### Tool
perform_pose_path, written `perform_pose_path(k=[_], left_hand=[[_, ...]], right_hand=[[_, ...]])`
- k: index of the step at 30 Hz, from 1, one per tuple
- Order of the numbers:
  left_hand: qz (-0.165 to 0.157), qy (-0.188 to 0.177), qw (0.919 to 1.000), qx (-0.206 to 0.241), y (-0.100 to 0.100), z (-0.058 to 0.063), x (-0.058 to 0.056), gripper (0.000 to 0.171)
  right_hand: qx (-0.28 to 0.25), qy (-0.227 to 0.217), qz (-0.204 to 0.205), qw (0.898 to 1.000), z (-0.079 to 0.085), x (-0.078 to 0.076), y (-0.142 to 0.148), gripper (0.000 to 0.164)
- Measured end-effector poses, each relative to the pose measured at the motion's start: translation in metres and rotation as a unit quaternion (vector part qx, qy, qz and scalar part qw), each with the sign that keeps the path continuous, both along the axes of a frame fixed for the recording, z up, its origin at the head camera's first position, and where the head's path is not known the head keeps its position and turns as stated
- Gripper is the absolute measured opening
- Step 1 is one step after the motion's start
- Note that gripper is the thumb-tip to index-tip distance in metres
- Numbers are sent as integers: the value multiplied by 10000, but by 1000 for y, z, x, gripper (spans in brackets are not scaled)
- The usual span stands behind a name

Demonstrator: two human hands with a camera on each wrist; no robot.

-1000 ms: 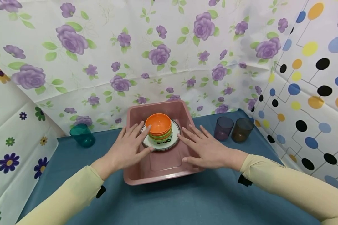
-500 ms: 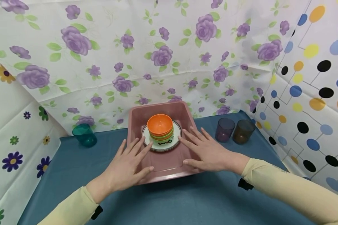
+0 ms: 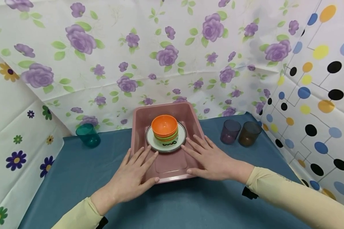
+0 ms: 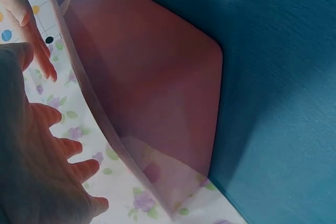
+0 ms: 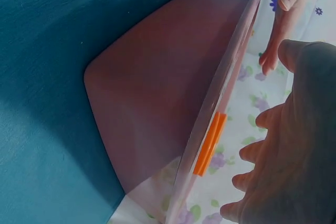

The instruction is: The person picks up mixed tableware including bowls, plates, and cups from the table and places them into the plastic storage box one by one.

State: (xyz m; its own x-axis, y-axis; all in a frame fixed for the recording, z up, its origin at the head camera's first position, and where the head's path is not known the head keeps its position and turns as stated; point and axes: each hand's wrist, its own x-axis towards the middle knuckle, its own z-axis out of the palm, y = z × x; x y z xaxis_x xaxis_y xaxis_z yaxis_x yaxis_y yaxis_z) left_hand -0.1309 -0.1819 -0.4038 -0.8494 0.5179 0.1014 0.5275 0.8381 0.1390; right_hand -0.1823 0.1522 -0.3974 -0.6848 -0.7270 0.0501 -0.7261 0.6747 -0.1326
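Observation:
A pink plastic basin stands on the blue cloth. Inside it lies a white plate with a dark rim, bearing a stack of bowls, orange on top with green below. My left hand is spread, palm down, over the basin's near left corner. Opposite it, my right hand hovers above the near right side with fingers spread. Both wrist views show the hands raised above the basin rim, apart from it. Neither holds anything.
A teal glass stands on the cloth at the left. To the right of the basin are a purple glass and a brown glass. Flowered sheeting rises behind, and dotted sheeting on the right.
My left hand has drawn back toward me, away from the bowls and plate. The right hand has shifted slightly nearer me. The whole head view has drifted a little.

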Motion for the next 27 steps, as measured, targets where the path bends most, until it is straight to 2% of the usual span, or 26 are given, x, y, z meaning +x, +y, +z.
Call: perform_pose_path(k=[7, 12, 20, 27], left_hand=[[101, -40, 9999, 60, -6, 3, -2, 81], [401, -58, 9991, 114, -20, 10, -8, 82], [1146, -123, 9928, 339, -64, 19, -25, 86], [1774, -159, 9829, 465, -110, 14, -34, 90]], right_hand=[[45, -195, -38, 9998, 2, -1, -3, 85], [127, -148, 31, 9998, 5, -4, -12, 86], [213, -34, 487, 9986, 14, -8, -37, 85], [266, -113, 902, 9955, 24, -9, -70, 84]])
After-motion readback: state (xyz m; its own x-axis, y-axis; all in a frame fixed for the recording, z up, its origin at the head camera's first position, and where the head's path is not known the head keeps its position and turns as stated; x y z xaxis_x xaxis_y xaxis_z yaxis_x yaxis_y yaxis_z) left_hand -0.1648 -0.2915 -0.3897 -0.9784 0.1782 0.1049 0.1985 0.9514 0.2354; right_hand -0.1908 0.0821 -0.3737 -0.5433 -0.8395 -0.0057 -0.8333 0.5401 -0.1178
